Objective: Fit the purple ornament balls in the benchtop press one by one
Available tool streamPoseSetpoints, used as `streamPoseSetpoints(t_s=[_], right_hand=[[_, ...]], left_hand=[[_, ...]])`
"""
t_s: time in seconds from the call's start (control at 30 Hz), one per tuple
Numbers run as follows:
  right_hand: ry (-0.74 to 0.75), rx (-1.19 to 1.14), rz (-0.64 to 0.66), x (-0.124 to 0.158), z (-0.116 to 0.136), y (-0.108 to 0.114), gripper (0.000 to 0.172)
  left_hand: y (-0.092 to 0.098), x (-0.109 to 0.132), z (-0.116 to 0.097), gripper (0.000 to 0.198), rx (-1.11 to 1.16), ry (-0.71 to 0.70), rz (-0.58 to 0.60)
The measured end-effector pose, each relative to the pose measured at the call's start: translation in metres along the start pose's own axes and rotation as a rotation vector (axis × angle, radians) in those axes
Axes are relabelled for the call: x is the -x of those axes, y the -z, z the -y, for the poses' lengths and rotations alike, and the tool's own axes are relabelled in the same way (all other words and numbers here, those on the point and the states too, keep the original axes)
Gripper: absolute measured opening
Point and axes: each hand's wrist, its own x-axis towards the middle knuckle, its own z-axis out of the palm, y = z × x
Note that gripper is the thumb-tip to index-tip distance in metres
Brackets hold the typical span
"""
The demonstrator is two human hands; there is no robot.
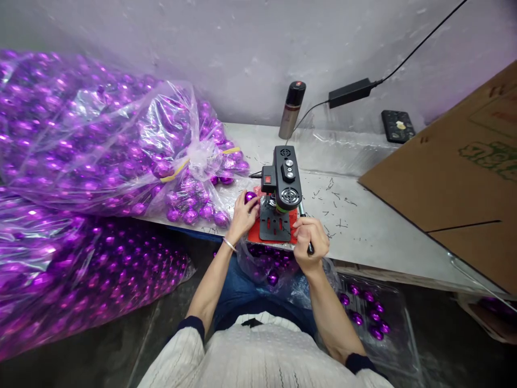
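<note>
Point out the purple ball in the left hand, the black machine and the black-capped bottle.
Held purple ball (pixel 250 196): head view, on its shiny side.
Black machine (pixel 287 184): head view, on its upper housing.
Black-capped bottle (pixel 290 118): head view, on its body.

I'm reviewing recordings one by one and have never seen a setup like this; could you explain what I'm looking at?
This single picture comes from a camera on the person's head, looking forward and down. No robot here: both bare hands belong to the wearer. The left hand holds a shiny purple ball beside a small black tabletop machine with round vents. The right hand grips its black-ended lever. Thin dark scraps lie on the white tabletop. A large clear plastic bag of purple balls is at left, a brown cardboard box at right.
</note>
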Motion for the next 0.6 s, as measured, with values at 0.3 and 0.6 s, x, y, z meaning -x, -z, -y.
streamPoseSetpoints(t_s=[0.3, 0.6], right_hand=[[0.001, -0.019, -0.003, -0.003, 0.004, -0.001, 0.029], [-0.138, -0.053, 0.012, -0.029, 0.016, 0.003, 0.032]], left_hand=[[-0.004, -0.024, -0.006, 0.054, 0.098, 0.344, -0.116], [0.005, 0.01, -0.029, 0.042, 0.967, 0.501, -0.043]])
